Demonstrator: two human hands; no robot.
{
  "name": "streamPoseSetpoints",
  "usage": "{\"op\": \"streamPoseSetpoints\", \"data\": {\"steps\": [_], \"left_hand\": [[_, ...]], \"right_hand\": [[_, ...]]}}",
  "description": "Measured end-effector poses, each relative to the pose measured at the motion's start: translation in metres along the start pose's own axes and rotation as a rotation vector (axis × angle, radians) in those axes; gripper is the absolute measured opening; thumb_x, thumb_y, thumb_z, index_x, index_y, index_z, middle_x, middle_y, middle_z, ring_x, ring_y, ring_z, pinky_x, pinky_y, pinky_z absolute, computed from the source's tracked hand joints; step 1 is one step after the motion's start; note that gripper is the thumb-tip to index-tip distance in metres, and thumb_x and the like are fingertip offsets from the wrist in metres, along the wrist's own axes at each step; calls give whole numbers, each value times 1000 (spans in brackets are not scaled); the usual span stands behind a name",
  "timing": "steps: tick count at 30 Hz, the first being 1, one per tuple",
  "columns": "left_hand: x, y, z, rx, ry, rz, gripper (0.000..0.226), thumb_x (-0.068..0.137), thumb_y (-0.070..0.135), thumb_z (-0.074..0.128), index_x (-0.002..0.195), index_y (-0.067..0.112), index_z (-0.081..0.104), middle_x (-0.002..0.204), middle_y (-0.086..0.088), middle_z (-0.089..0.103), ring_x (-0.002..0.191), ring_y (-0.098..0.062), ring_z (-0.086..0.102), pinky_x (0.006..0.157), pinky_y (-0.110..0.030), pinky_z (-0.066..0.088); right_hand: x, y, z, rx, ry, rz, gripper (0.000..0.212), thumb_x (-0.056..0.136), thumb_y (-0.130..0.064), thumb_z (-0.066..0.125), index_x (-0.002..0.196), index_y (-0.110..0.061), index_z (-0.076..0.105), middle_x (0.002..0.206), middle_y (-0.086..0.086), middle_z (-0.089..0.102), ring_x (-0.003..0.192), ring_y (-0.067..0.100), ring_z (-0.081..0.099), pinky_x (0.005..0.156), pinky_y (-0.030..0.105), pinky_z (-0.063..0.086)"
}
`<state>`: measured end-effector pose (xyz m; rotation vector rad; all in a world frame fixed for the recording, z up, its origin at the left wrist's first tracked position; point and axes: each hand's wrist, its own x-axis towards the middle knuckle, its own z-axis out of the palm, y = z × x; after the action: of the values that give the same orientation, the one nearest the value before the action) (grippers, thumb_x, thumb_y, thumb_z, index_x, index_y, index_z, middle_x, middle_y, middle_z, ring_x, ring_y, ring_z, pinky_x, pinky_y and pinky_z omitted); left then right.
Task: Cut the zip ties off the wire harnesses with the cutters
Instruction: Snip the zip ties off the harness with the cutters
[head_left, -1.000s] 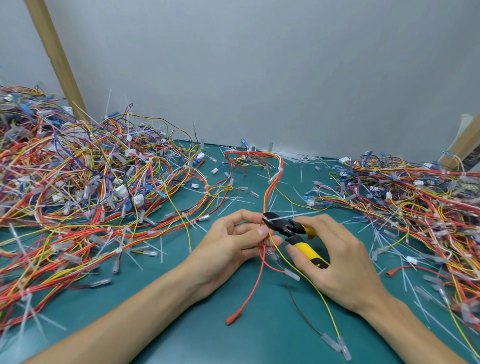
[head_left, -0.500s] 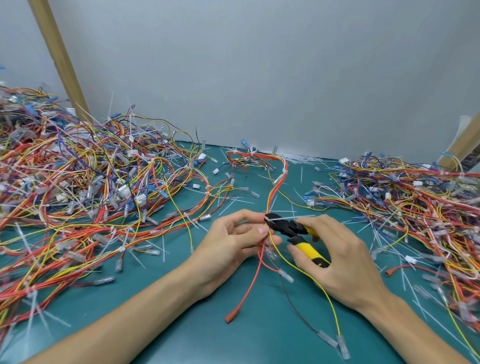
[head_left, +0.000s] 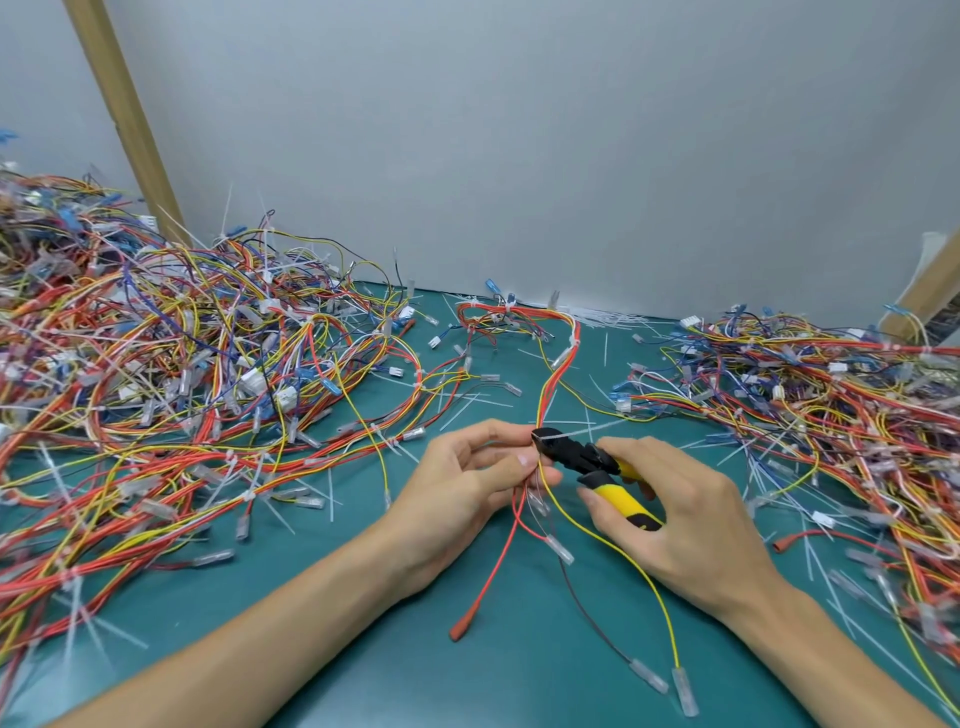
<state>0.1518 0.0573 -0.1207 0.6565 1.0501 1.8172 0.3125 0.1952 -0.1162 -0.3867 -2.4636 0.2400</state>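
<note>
On a green mat (head_left: 363, 649) flanked by tangled piles (head_left: 156, 364), a left hand (head_left: 467, 478) pinches a wire harness (head_left: 551, 382) while the right hand (head_left: 691, 509) grips the cutters (head_left: 582, 454), nose at its zip tie (head_left: 543, 439), where too deep a bite could nick a wire.

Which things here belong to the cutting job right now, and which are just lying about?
In use: cutters, right hand, left hand, held harness, zip tie at the cutter tip.
Lying about: left harness pile, right harness pile, cut tie scraps, wooden post.
</note>
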Motion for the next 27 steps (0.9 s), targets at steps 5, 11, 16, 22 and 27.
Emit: {"op": "streamPoseSetpoints", "data": {"steps": [5, 11, 16, 22, 27], "left_hand": [[1, 1, 0, 6, 2, 0, 14, 87, -5, 59, 94, 6, 65, 87, -13, 73, 81, -22, 72, 71, -22, 55], [2, 0, -1, 7, 3, -7, 14, 88, -5, 58, 96, 4, 64, 87, -14, 73, 81, -21, 72, 70, -22, 55], [2, -1, -2, -5, -2, -5, 14, 87, -4, 59, 96, 4, 65, 86, -14, 73, 81, -20, 72, 71, -22, 55], [4, -2, -3, -12, -3, -9, 15, 88, -4, 57, 99, 3, 65, 84, -14, 72, 80, -18, 71, 70, -22, 55], [2, -4, -1, 3, 12, 38, 15, 83, 1, 63, 98, 5, 63, 85, -12, 72, 80, -20, 71, 70, -23, 55]], "right_hand": [[1, 0, 0, -6, 3, -6, 34, 83, -49, 61, 107, -24, 65, 83, -15, 55, 74, 0, 45, 66, 28, 48], [1, 1, 0, -6, 4, -10, 35, 83, -49, 61, 107, -24, 65, 83, -13, 59, 74, 7, 54, 63, 35, 52], [0, 1, 0, -41, 12, -16, 36, 84, -51, 59, 108, -25, 64, 86, -14, 57, 75, 4, 50, 66, 27, 47], [-1, 0, 1, -58, 24, -16, 35, 85, -52, 58, 107, -26, 65, 82, -14, 57, 71, 8, 53, 61, 29, 49], [-1, 1, 1, -69, 33, -26, 37, 85, -51, 58, 108, -23, 65, 86, -13, 57, 74, 6, 51, 67, 27, 46]]}}
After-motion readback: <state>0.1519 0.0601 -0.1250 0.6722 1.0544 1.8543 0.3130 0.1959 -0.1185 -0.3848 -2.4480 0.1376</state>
